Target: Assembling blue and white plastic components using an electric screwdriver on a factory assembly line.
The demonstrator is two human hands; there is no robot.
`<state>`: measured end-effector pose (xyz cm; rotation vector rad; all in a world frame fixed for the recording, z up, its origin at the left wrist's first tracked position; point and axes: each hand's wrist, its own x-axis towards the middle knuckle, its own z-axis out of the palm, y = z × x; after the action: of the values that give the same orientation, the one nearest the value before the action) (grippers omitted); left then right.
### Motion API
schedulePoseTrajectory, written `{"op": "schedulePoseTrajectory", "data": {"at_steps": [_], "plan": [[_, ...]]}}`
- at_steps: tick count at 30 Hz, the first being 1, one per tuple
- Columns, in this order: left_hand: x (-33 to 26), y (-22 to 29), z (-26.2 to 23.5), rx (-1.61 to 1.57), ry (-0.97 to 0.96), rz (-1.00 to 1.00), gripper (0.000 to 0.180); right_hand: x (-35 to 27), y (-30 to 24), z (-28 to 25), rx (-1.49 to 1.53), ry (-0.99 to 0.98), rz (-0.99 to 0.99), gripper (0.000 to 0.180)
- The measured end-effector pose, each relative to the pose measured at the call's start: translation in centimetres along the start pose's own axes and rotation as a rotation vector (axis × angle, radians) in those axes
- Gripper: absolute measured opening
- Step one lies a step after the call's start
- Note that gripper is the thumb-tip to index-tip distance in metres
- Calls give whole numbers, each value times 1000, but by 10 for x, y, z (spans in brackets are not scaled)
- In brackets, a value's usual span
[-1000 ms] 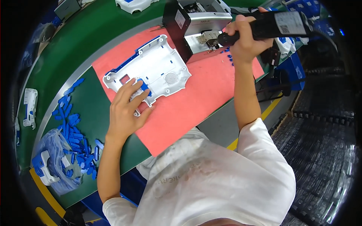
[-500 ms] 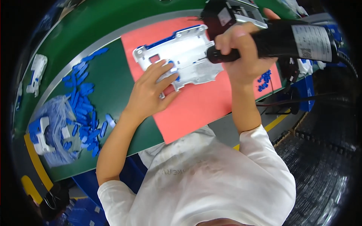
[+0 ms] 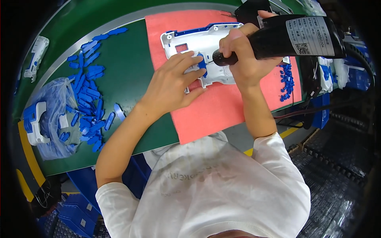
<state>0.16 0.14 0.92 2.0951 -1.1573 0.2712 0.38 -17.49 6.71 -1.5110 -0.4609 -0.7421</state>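
A white plastic housing (image 3: 214, 37) with a blue far edge lies on the pink mat (image 3: 214, 115), its hollow inside facing up. My left hand (image 3: 170, 81) grips its near left part, fingertips pressing on a small blue plastic strip (image 3: 203, 65) inside it, thumb by the near edge. My right hand (image 3: 250, 61) is wrapped round a black electric screwdriver (image 3: 274, 39), held nearly level above the housing. The driver's nose points left at the blue strip; whether the bit touches it cannot be made out.
Loose blue plastic strips (image 3: 89, 95) are heaped on the green table to the left, beside a clear plastic bag (image 3: 57, 135) and a blue-and-white housing (image 3: 35, 123). Small blue parts (image 3: 286, 81) lie at the mat's right side. A black device (image 3: 254, 10) stands at the back.
The housing and mat appear further right and slightly higher in the picture. The screwdriver has come closer to the blue strip under my left fingers.
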Motion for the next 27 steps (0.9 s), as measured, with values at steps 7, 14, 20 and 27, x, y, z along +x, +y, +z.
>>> {"op": "schedulePoseTrajectory", "data": {"at_steps": [7,14,20,27], "plan": [[0,1,0,-7,-7,-8,35,-4,2,4,6,1,9,53],[-2,0,2,-20,-6,-20,35,-9,9,8,58,93,-32,16],[-2,-1,4,-39,29,-24,32,-10,10,4,-3,-46,-32,44],[-1,-2,4,-36,9,-25,33,-14,16,2,-12,-63,-55,44]]}}
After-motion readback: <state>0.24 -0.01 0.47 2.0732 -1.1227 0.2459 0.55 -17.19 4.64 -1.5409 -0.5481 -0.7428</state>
